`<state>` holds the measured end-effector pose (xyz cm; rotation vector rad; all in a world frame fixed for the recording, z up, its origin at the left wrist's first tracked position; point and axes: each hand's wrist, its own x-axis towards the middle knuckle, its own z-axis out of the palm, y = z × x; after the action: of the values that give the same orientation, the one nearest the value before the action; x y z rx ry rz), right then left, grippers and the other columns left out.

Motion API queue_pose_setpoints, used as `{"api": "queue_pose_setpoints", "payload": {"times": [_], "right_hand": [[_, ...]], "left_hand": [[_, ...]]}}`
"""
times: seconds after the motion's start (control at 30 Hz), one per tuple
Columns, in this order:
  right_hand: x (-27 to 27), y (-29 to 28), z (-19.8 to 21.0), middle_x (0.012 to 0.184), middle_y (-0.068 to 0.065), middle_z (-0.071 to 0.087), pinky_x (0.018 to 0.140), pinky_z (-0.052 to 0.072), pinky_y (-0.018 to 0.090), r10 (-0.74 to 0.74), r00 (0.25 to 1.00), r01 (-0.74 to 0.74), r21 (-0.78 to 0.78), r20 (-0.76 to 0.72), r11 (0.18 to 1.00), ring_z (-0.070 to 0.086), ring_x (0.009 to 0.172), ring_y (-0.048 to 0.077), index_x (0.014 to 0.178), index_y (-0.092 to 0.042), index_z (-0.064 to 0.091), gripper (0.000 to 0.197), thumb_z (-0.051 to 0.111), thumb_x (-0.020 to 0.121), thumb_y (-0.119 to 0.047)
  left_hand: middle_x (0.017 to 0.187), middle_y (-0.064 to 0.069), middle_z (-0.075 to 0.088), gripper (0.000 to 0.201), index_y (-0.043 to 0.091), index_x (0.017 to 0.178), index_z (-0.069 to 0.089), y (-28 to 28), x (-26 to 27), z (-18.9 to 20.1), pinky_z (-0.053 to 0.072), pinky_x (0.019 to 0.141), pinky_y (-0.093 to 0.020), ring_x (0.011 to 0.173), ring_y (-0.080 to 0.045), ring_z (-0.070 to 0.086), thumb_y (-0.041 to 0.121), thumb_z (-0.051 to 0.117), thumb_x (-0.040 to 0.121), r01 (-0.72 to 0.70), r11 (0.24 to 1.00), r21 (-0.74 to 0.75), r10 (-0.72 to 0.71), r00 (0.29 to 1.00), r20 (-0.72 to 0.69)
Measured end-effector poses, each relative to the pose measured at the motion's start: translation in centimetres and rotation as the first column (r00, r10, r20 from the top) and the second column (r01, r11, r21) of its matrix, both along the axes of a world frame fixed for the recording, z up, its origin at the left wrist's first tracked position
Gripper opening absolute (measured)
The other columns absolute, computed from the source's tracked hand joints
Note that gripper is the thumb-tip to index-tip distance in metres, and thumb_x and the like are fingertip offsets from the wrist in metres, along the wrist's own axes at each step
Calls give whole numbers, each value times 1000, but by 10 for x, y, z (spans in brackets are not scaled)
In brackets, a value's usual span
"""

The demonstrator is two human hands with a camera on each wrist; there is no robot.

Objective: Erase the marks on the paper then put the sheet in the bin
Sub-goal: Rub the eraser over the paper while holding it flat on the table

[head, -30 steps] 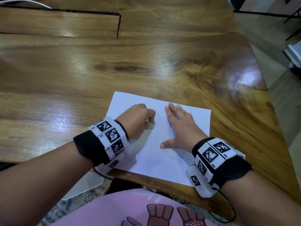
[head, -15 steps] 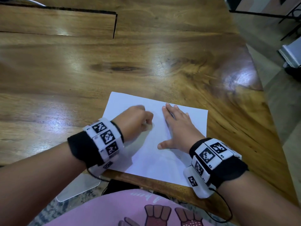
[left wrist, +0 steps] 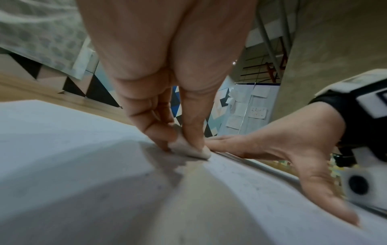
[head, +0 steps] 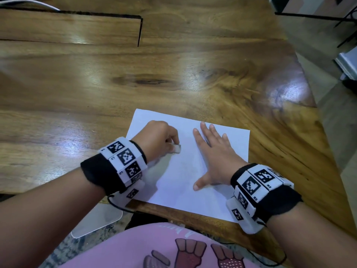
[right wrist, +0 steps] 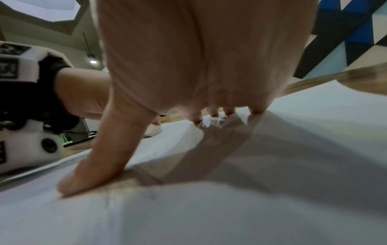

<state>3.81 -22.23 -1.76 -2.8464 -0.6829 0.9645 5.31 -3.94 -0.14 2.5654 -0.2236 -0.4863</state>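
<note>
Head view: white rectangular paper sheet (head: 185,178) lies flat at the wooden bench's (head: 135,74) near edge, long axis running left-right, slightly skewed. Left hand (head: 160,138) pinches a small white eraser (head: 177,148) against its left half; right hand (head: 212,157) presses flat, fingers spread, on its right half.

Likely a home room: glossy wooden table (head: 173,74), patterned rug (head: 58,248), geometric wall panels (left wrist: 98,89)

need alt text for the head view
A left hand pinches a small white eraser against a white sheet, while the right hand presses flat on the sheet. The sheet lies at the near edge of a glossy wooden table.
</note>
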Motion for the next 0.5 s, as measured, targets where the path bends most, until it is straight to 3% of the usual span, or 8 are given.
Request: {"api": "queue_pose_setpoints", "payload": {"times": [0.13, 0.23, 0.3, 0.43, 0.5], "right_hand": [[-1, 1, 1, 148, 2, -41, 115, -15, 44, -6, 1000, 6, -4, -3, 1000, -36, 137, 21, 145, -19, -27, 143, 76, 57, -64], [-1, 1, 1, 148, 2, -41, 114, -16, 43, -16, 1000, 16, 8, -5, 1000, -37, 137, 20, 146, -19, -26, 143, 76, 57, -64], [-1, 1, 1, 148, 2, -41, 114, -16, 43, -15, 1000, 15, 9, -5, 1000, -37, 137, 20, 146, -19, -26, 143, 76, 57, -65], [-2, 1, 1, 149, 2, -40, 114, -16, 43, -12, 1000, 12, 3, 2, 1000, -35, 138, 21, 146, -19, -26, 143, 76, 57, -65], [-1, 1, 1, 149, 2, -39, 113, -16, 43, -11, 1000, 11, -1, 10, 1000, -35, 138, 21, 146, -19, -26, 143, 76, 57, -66]], "left_hand": [[77, -2, 54, 10, 13, 83, 68, -1, -13, -2, 36, 66, -23, 73, -17, 50, 21, 68, 76, 42, 999, -21, -42, 999, -4], [79, 1, 54, 7, 15, 78, 69, 2, -42, -5, 33, 61, -20, 73, -13, 50, 22, 66, 78, 250, 967, -38, -252, 965, -70], [82, 2, 53, 7, 16, 81, 69, 2, -48, -7, 32, 61, -14, 76, -12, 50, 22, 66, 78, 306, 951, -53, -310, 945, -106], [81, -2, 47, 9, 11, 82, 66, -10, -14, -9, 29, 66, -23, 75, -19, 46, 19, 65, 79, 160, 987, -18, -160, 987, 32], [83, -4, 45, 11, 8, 85, 63, -19, -3, -9, 35, 70, -26, 76, -21, 44, 18, 62, 80, 95, 995, -18, -94, 993, 66]]}}
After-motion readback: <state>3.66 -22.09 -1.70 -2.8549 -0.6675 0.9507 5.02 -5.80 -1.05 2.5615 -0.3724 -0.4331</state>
